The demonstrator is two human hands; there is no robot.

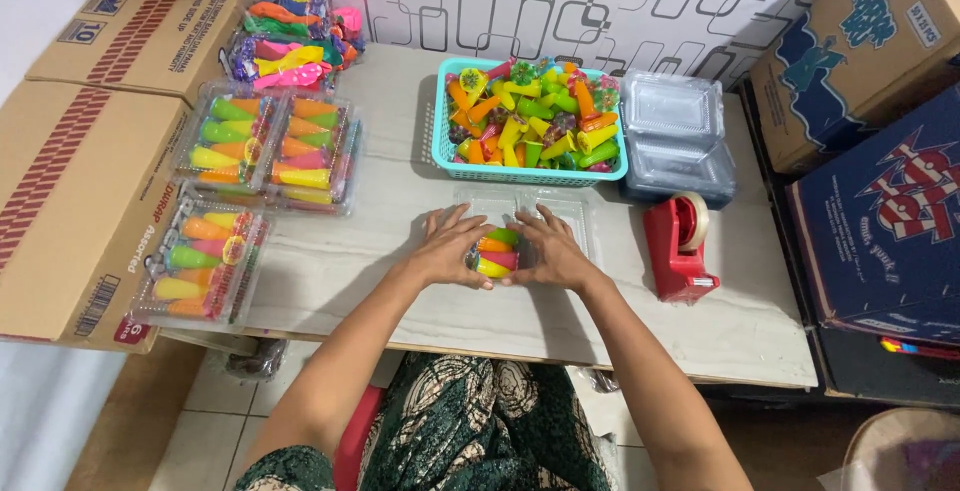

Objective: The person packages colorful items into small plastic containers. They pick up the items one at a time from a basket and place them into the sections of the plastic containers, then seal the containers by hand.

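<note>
1. Both hands work at the middle of the pale marble-patterned bench [330, 251], over an open clear plastic clamshell tray [570, 209].
2. The left hand [447, 243] and right hand [550, 247] cup a row of small bright cone-shaped toys [496, 253] from either side, fingers spread, holding them together.
3. The cones' long axes run left to right; which way the tips point is hidden.
4. Even pressure from both sides should keep the row flat and aligned.
5. A turquoise plastic basket [438, 136] of loose cones sits just beyond.

Clear plastic tray [520, 213] lies open, lid flat, holding colourful cone candies [497, 254].
</note>
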